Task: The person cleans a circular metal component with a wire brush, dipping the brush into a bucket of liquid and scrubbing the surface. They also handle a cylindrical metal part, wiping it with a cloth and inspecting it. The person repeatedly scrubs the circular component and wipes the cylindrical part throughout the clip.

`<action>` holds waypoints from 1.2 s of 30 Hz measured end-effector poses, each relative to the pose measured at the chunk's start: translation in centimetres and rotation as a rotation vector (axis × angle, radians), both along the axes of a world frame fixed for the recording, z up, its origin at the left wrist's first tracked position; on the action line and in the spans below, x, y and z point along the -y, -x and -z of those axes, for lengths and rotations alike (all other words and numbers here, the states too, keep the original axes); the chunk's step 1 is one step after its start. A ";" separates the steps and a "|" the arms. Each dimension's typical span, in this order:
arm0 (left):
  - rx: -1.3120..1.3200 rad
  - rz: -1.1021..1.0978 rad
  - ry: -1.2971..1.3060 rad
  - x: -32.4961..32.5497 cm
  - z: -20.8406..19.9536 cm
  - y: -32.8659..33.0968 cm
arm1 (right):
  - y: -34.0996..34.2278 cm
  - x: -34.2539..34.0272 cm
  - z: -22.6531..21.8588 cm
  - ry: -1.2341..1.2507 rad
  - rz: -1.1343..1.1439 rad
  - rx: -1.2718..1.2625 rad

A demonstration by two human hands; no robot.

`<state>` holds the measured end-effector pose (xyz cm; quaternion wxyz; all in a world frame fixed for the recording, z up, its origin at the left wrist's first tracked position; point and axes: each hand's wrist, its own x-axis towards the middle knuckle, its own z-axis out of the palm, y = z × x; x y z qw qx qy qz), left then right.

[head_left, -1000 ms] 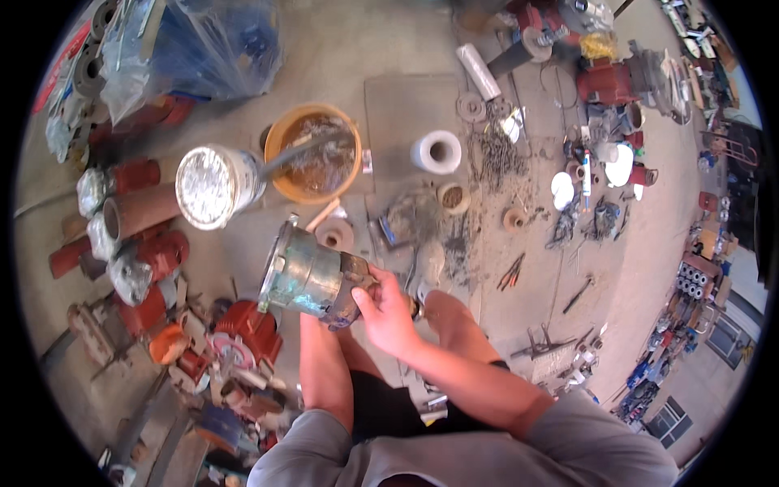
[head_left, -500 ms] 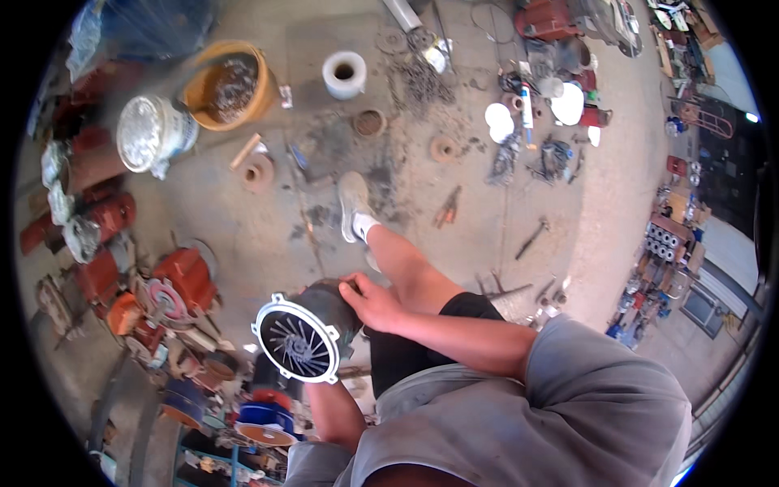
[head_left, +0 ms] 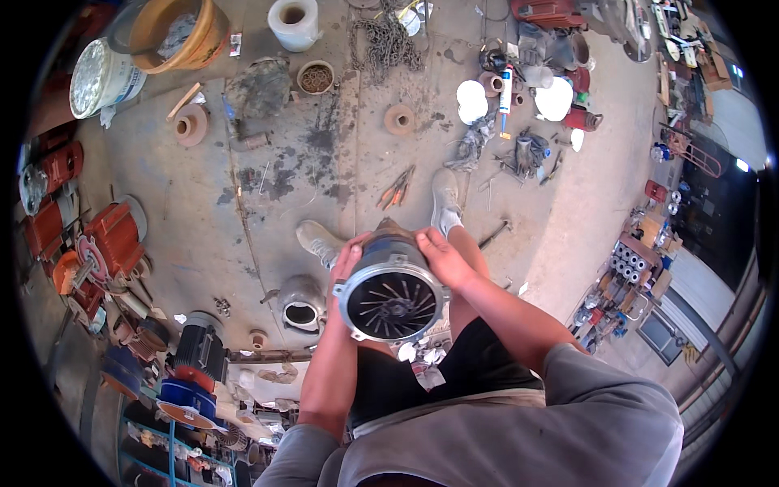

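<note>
Round grey metal motor housing (head_left: 392, 294) with dark finned bore facing up, left hand (head_left: 344, 268) and right hand (head_left: 441, 258) clasped around its ribbed sides, forearms bent inward

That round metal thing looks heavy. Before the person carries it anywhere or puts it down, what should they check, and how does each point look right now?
1. Both hands on the load: ok. The left hand and right hand clasp opposite sides of the round grey metal motor housing.
2. Housing clear of the ground: ok, it is held up in front of the thighs.
3. Footing: ok. Both pale shoes stand on bare concrete floor.
4. Trip hazards: not ok. Orange-handled pliers lie near the feet, and a grey metal casing sits by the left leg.
5. Grip firmness: cannot tell.
</note>
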<state>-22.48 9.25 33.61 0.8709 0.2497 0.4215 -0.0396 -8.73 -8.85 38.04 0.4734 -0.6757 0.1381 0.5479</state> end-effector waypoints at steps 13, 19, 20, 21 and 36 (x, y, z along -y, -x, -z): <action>0.087 -0.006 -0.138 9.3 20.9 -21.1 | -18.9 10.2 21.1 -0.188 0.014 0.291; 0.029 -0.030 -0.207 9.7 24.2 -24.1 | -22.2 10.2 26.0 -0.257 0.007 0.232; 0.031 -0.057 -0.178 9.8 24.6 -24.1 | -22.3 10.0 26.4 -0.264 0.015 0.212; 0.027 -0.051 -0.190 9.7 25.2 -24.2 | -22.4 9.9 27.0 -0.265 0.017 0.213; -0.112 0.034 -0.313 7.5 29.4 -29.1 | -27.5 8.4 34.2 -0.234 0.047 0.193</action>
